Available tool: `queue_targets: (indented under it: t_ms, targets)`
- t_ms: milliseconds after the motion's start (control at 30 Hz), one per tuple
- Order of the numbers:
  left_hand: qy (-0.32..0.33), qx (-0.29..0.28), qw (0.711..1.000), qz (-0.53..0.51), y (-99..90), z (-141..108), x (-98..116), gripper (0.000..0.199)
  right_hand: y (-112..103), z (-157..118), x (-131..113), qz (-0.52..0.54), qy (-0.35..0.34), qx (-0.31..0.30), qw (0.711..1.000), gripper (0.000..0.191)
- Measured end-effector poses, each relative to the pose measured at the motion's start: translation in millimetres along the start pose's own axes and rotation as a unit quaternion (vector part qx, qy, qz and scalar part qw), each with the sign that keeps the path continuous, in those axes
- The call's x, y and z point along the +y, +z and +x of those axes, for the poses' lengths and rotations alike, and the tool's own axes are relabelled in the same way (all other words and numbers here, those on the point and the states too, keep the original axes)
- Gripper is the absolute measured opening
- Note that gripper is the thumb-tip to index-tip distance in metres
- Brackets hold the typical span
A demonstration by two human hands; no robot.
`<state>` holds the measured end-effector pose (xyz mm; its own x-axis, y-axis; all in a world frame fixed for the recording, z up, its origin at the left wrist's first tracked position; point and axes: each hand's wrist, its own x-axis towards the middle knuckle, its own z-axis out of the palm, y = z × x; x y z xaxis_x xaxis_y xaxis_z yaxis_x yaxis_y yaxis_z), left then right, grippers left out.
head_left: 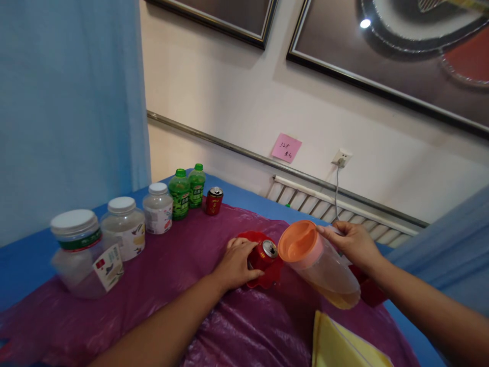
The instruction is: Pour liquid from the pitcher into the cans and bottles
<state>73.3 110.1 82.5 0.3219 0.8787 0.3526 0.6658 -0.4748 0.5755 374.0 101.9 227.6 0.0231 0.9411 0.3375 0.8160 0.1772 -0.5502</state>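
My left hand is wrapped round a red drink can, which tilts to the right over a red scalloped plate. In my right hand is a translucent plastic pitcher with an orange lid, held by its handle. The pitcher leans to the left, its spout side close to the can's top. Some yellowish liquid lies low inside it. I cannot see any stream of liquid between can and pitcher.
On the purple plastic sheet, several clear jars, two green bottles and another red can stand in a row at left. A folded yellow cloth lies in front. A dark red object sits behind the pitcher.
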Motion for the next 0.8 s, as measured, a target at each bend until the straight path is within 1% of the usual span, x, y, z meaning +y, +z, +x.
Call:
queue_targets:
  t_ms: [133,367,600,800]
  targets:
    - [0.007,0.003,1.0,0.001,0.0,0.0,-0.4,0.069,1.1,-1.5,-2.6,0.005,0.011,0.005,1.0,0.061]
    - [0.0,-0.001,1.0,0.003,-1.5,0.1,1.7,0.07,1.0,-2.2,-6.5,-0.001,0.028,-0.006,1.0,0.061]
    - [0.001,0.002,1.0,0.007,-0.9,-0.3,1.4,0.069,2.0,-1.9,-6.4,0.009,0.017,-0.005,1.0,0.061]
    - [0.005,0.004,1.0,0.004,-1.7,-0.4,1.8,0.068,3.5,-1.2,-4.1,-0.013,0.024,-0.012,1.0,0.062]
